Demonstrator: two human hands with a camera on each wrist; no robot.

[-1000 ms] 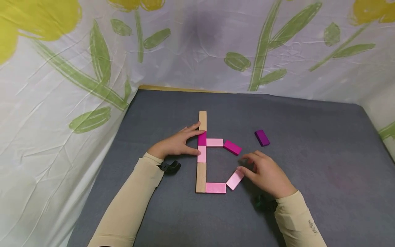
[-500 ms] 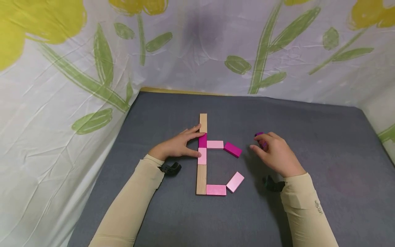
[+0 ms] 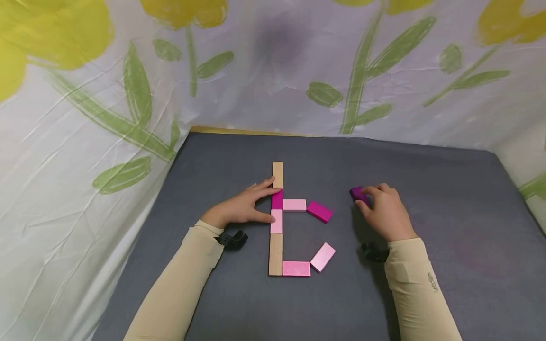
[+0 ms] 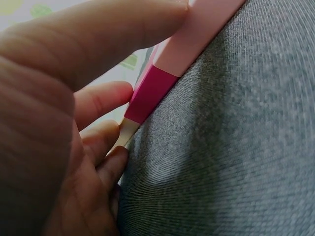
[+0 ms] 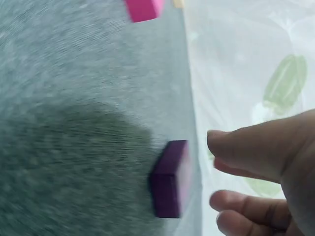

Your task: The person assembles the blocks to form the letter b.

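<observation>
My left hand (image 3: 242, 203) spreads its fingers along a column of blocks, touching their left side. Its thumb rests at the light pink block (image 3: 276, 221); its fingertips touch the magenta block (image 4: 151, 93) and the top wooden block (image 3: 277, 171). My right hand (image 3: 386, 213) hovers by a dark purple block (image 5: 168, 179), which lies on the cloth. A gap shows between fingertips and block in the right wrist view. From the column, a pale pink block (image 3: 294, 205) and a tilted magenta block (image 3: 319, 211) extend right; below are a pink block (image 3: 296, 268) and a slanted light pink block (image 3: 323, 257).
A longer wooden block (image 3: 276, 254) forms the bottom of the column. Dark grey cloth (image 3: 460, 213) covers the table. Behind it hangs a white sheet (image 3: 281, 104) painted with yellow flowers and green leaves.
My right hand has left the slanted light pink block and moved up and right to the dark purple block. My left hand stays on the column. The head view has shifted slightly.
</observation>
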